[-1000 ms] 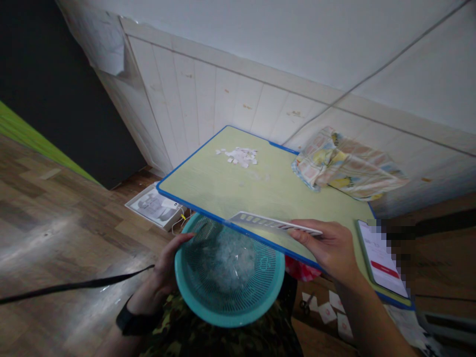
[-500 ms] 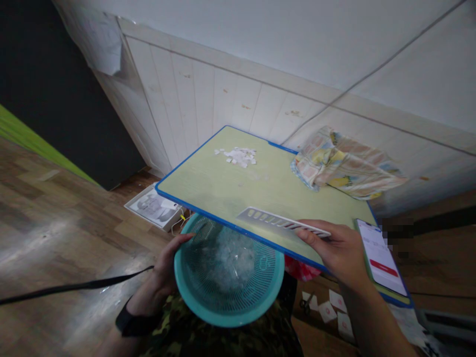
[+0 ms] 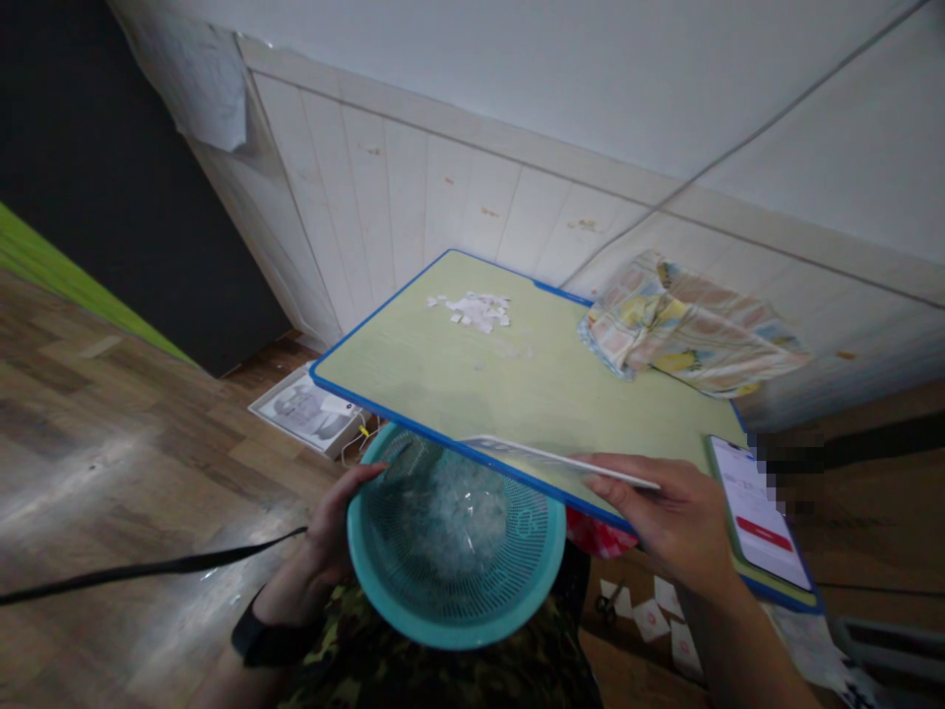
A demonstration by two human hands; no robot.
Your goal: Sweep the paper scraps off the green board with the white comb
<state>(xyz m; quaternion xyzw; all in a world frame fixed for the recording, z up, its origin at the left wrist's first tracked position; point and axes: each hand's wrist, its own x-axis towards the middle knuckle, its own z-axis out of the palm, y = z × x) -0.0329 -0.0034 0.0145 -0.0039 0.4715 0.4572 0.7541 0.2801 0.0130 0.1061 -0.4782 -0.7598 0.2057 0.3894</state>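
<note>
- Right hand [image 3: 671, 517]: grip pinching a white strip [image 3: 546, 456] along the surface's [image 3: 406, 379] near edge.
- Left hand [image 3: 336, 522]: grip clasping the basket [image 3: 458, 632], below that edge.
- Paper scraps [image 3: 481, 311] lie farther back.

Your turquoise basket [image 3: 462, 635]: mouth up, clear scraps [image 3: 469, 522] inside, partly under the tabletop's [image 3: 413, 374] near edge; your thin white strip [image 3: 546, 456]: tilted nearly edge-on there

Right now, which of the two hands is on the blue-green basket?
The left hand, its thumb at the rim of the basket; the right hand instead holds the flat white tool.
</note>
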